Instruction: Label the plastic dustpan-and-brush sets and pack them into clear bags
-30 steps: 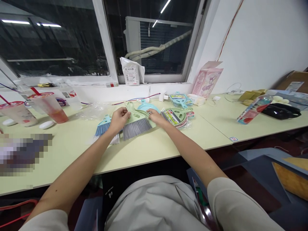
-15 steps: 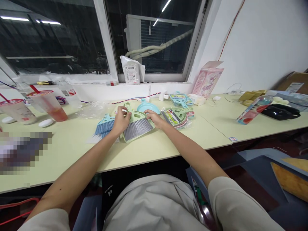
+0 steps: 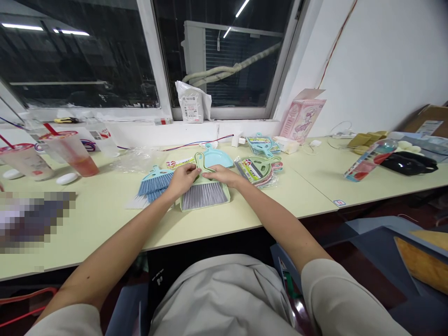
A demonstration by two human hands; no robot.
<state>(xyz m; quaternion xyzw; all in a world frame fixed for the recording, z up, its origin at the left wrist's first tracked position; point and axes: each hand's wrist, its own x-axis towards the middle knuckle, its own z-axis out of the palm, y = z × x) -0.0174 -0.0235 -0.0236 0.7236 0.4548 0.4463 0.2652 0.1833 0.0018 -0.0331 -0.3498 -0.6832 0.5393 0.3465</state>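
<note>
A green hand brush [image 3: 205, 196] with grey bristles lies against a matching green dustpan [image 3: 227, 198], handles pointing away from me. My left hand [image 3: 185, 179] is closed on the brush's left shoulder, beside the handle. My right hand [image 3: 223, 174] grips the right side near the base of the handle, its fingers partly hidden. Left of them lie blue brushes [image 3: 154, 183] with blue bristles, stacked. Right behind my hands rests a light blue dustpan [image 3: 217, 157]. Packaged brush sets [image 3: 259, 169] in clear wrap lie to the right.
More blue packaged sets [image 3: 263, 144] lie near the wall. Drink cups [image 3: 75, 156] with red straws stand at the left, beside crumpled clear plastic [image 3: 136, 160]. A pink box [image 3: 303, 116] stands by the window, and a tilted bottle [image 3: 370, 160] is at the right.
The brush and dustpan have turned from a slant to nearly straight, facing me. Both hands have moved in toward the handle; my left hand sits slightly lower and further right.
</note>
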